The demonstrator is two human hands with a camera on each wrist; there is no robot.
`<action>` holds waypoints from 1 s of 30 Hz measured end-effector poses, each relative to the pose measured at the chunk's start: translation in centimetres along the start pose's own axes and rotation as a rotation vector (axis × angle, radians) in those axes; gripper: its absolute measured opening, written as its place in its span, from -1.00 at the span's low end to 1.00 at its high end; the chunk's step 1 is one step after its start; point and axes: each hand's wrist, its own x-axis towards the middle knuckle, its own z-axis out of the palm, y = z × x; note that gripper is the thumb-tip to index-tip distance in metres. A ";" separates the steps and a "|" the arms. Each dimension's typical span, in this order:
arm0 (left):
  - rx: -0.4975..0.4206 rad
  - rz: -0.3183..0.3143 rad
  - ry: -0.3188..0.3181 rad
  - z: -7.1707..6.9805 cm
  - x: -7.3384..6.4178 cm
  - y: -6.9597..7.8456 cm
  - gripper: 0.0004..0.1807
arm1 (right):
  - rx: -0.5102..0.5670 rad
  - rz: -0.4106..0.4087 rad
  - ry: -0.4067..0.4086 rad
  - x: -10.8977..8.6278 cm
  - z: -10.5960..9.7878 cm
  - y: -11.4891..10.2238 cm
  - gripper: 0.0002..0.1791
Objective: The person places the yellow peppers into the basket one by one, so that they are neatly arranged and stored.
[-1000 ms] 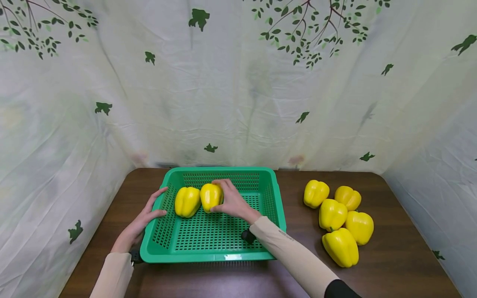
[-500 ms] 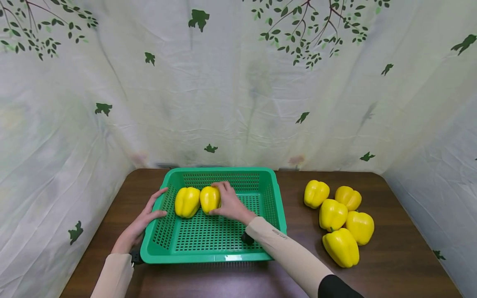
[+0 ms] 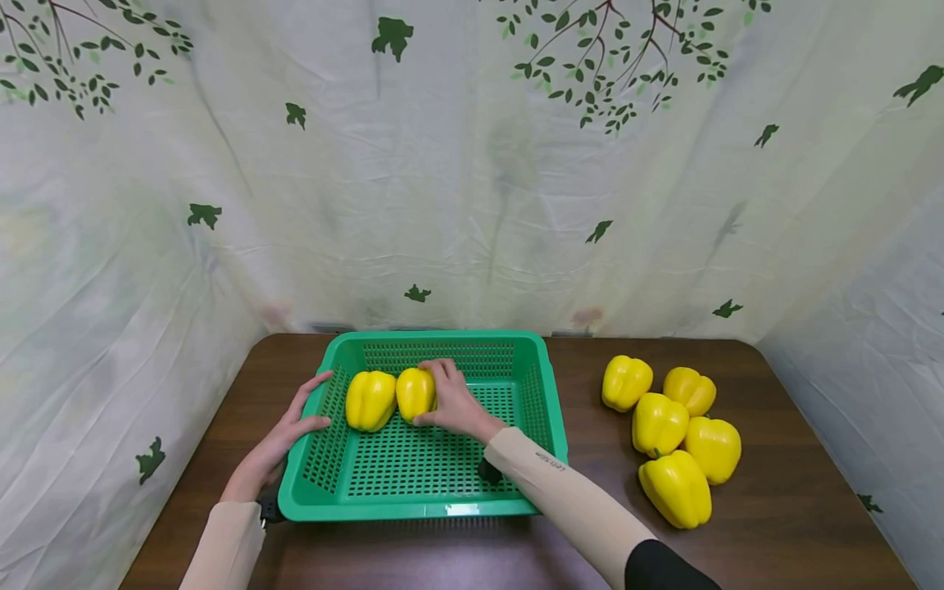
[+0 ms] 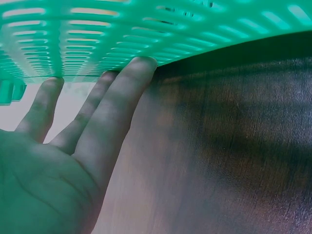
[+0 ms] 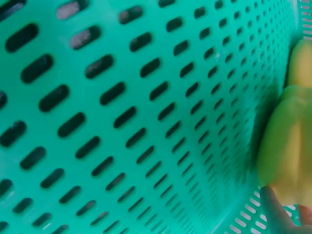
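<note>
A green plastic basket (image 3: 435, 512) with slotted walls stands on the table. Inside, toward its left, two yellow bell peppers lie side by side. My right hand (image 3: 460, 406) grips the right-hand pepper (image 3: 415, 395), thumb at its near side and fingers at its far side. The other pepper (image 3: 370, 401) sits just left of it. In the right wrist view, a fingertip touches the lower part of a yellow pepper (image 5: 287, 151). My left hand (image 3: 279, 438) rests against the basket's left side. The left wrist view shows its straight fingers (image 4: 109, 114) touching the slotted wall from outside.
Several more yellow bell peppers (image 3: 659, 424) lie grouped on the brown table (image 3: 782, 508), right of the basket. A pale curtain (image 3: 472, 164) with a leaf print hangs behind the table and along both sides.
Within the basket, my right hand has drawn the gripped pepper slightly nearer and to the left over the first half second. Since then it stays almost still. My left hand has not moved.
</note>
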 end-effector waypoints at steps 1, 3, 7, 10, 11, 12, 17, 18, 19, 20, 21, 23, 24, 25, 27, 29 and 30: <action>0.000 0.001 -0.001 0.0 0.0 0.0 -0.24 | 0.000 0.002 0.000 0.0 -0.1 0.0 -0.11; 0.000 0.003 -0.001 0.0 0.0 0.0 -0.24 | 0.002 0.006 -0.001 0.0 -0.3 -0.1 -0.12; 0.005 0.008 -0.006 0.0 0.1 0.0 -0.24 | -0.005 0.013 -0.003 -0.1 -0.5 -0.1 -0.14; 0.009 0.012 -0.009 -0.1 0.1 0.0 -0.25 | -0.002 0.019 -0.005 -0.2 -0.7 -0.2 -0.16; 0.011 0.013 -0.010 -0.1 0.1 0.0 -0.25 | 0.001 0.020 -0.005 -0.2 -0.7 -0.3 -0.16; 0.013 0.014 -0.009 -0.1 0.1 -0.1 -0.25 | 0.001 0.022 -0.004 -0.2 -0.8 -0.3 -0.17; 0.015 0.013 -0.005 -0.1 0.0 -0.1 -0.25 | 0.015 0.027 0.004 -0.3 -1.1 -0.5 -0.20; 0.014 0.011 -0.005 -0.1 0.0 -0.1 -0.25 | 0.018 0.026 0.006 -0.3 -1.2 -0.6 -0.21; 0.013 0.009 -0.005 -0.1 0.0 -0.2 -0.25 | 0.019 0.025 0.008 -0.3 -1.4 -0.6 -0.21; 0.014 0.007 -0.005 -0.1 0.0 -0.2 -0.25 | 0.021 0.022 0.011 -0.4 -1.6 -0.7 -0.22; 0.013 0.005 -0.005 -0.1 0.0 -0.2 -0.25 | 0.028 0.021 0.012 -0.4 -1.8 -0.8 -0.22; 0.012 -0.001 -0.003 0.0 0.0 -0.1 -0.25 | 0.045 0.011 0.015 -0.7 -2.4 -1.0 -0.24; 0.010 -0.004 -0.003 0.0 -0.1 -0.1 -0.25 | 0.048 0.005 0.016 -0.8 -2.7 -1.1 -0.25; 0.009 -0.006 -0.003 0.0 -0.1 -0.1 -0.25 | 0.052 0.000 0.019 -0.8 -3.0 -1.2 -0.25; 0.009 -0.008 -0.001 0.0 -0.1 0.0 -0.25 | 0.065 -0.007 0.023 -1.1 -3.7 -1.4 -0.26; 0.008 -0.008 0.000 0.0 -0.1 0.0 -0.25 | 0.065 -0.014 0.026 -1.2 -4.2 -1.5 -0.27; 0.010 -0.007 0.001 0.0 -0.1 0.0 -0.25 | 0.063 -0.014 0.029 -1.3 -4.3 -1.4 -0.27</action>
